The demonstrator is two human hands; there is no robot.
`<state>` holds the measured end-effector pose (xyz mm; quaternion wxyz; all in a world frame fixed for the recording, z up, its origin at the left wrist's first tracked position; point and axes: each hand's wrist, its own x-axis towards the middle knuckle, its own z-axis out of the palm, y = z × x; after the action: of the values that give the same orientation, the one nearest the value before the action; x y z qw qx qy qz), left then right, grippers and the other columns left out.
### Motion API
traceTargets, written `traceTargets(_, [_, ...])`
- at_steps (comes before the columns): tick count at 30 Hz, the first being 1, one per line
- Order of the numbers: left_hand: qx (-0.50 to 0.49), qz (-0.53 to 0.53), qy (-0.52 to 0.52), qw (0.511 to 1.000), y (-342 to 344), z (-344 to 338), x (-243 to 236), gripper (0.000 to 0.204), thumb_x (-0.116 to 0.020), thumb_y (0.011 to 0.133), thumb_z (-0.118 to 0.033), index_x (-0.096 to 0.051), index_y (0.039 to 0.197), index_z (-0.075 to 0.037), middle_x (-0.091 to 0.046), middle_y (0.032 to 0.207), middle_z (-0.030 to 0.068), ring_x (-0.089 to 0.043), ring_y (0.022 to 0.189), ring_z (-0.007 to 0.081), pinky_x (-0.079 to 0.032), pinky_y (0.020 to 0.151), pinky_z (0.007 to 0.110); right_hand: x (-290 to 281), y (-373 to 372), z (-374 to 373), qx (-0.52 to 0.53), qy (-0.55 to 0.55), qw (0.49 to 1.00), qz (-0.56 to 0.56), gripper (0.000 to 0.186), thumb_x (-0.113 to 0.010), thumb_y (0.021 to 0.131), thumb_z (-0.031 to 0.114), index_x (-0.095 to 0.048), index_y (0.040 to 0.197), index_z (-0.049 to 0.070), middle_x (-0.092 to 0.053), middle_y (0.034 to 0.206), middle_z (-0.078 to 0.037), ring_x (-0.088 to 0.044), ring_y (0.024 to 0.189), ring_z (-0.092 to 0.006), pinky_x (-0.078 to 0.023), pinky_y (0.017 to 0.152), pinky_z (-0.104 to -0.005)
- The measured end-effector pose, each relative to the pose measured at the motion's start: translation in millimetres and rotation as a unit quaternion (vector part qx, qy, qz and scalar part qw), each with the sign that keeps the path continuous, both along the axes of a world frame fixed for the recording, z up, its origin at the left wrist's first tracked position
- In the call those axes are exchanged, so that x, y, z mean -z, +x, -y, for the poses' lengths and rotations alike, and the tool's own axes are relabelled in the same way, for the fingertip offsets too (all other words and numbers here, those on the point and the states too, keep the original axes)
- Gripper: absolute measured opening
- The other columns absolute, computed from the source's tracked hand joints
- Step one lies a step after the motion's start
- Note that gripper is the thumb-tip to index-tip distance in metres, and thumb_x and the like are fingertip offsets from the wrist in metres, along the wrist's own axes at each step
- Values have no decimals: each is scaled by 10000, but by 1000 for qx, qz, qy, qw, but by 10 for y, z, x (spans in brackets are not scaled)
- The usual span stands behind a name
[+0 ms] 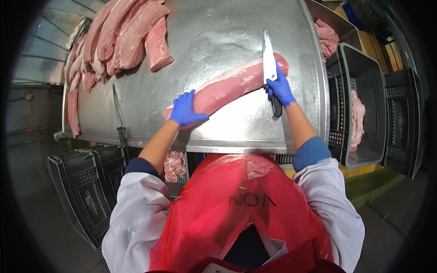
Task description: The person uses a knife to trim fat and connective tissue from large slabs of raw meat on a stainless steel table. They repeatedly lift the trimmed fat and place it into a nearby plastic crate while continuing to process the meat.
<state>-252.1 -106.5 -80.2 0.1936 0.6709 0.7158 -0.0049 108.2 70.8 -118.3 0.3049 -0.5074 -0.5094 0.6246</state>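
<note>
A long pink pork loin [234, 93] lies slantwise on the steel table, its right end farther from me. My left hand [184, 110], in a blue glove, grips its near left end, fingers over the far side and thumb along the near side. In my blue-gloved right hand [281, 88] is a knife [269, 57], held by its black handle. The broad blade points away from me, above the loin's right end, hiding a strip of it. Whether the blade touches the meat I cannot tell.
Several more loins [120, 38] are heaped at the table's [218, 32] far left. A sharpening steel [118, 109] lies near its left front edge. Dark crates [93, 182] stand at left; at right, a grey crate [382, 113] holds meat, with a meat-filled metal container [350, 29] behind.
</note>
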Motion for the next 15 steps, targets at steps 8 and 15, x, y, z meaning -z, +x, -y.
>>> traceTargets(8, [81, 85, 9, 993, 83, 295, 83, 1177, -827, 601, -638, -392, 1454, 47, -564, 1198, 225, -556, 1101, 380, -416, 974, 505, -264, -150, -789, 9, 63, 966, 250, 885, -616, 836, 61, -268, 1614, 302, -683, 859, -124, -659, 640, -180, -547, 568, -329])
traceTargets(15, [79, 118, 15, 990, 88, 336, 75, 1082, -818, 639, -572, -407, 1436, 31, -569, 1172, 202, -546, 1088, 365, -414, 954, 480, -822, -262, -91, -57, -44, 961, 267, 849, -598, 857, 42, -278, 1617, 243, -615, 772, -81, -586, 555, -147, -509, 516, -315])
